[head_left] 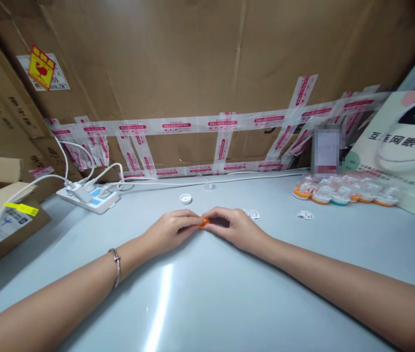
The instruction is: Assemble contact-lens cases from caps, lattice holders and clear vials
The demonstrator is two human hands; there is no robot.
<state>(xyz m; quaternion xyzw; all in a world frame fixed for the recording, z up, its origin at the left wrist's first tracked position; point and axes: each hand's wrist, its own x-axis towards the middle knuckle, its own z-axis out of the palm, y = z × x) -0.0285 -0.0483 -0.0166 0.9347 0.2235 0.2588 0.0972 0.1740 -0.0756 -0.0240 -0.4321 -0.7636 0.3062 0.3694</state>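
Note:
A small orange plastic piece (204, 222) is pinched between both hands just above the middle of the table; most of it is hidden by fingers. My left hand (176, 227) grips it from the left, with a metal bangle on that wrist. From the right, my right hand (234, 226) closes thumb and fingertips on the same piece. Beyond the hands lie a round white cap-like part (185, 199) and a small clear plastic part (209, 185). White cut-out pieces (254, 214) lie partly behind my right hand, and another white cut-out piece (305, 214) is farther right.
A white power strip (93, 198) with plugs and cables stands at the back left, near an opened cardboard box (12, 220). Several clear-topped items with orange or green bases (341, 193) cluster at the back right beside a printed bag (401, 156). A large taped carton (178, 63) walls the back.

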